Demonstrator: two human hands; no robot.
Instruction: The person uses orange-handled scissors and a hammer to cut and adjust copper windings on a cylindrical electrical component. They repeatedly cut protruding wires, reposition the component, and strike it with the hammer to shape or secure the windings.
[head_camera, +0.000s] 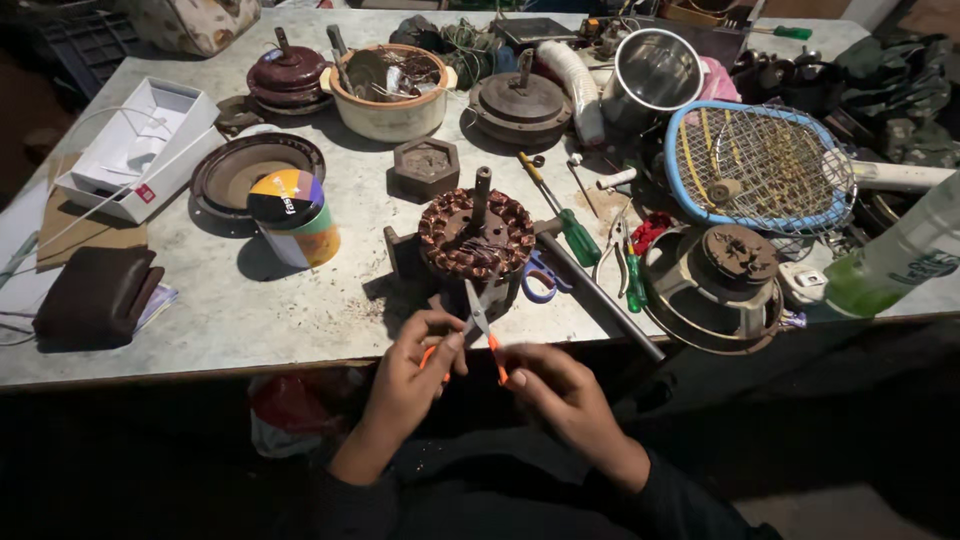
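Probably a repair workshop: fan motor stator (476, 236), screwdriver (560, 212) and pliers (628, 262) crowd the bench (300, 310).

Orange-handled scissors (478, 325), copper-brown stator (476, 236), rainbow-striped cup (295, 218).

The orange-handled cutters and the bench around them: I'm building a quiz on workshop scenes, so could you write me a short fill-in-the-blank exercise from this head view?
1. Both hands hold small cutters with ____ handles.
2. The left hand and right hand work just in front of the copper-wound ____.
3. The scissors beside it have ____ handles.
4. The screwdriver has a ____ handle.

Missing words: orange; stator; blue; green
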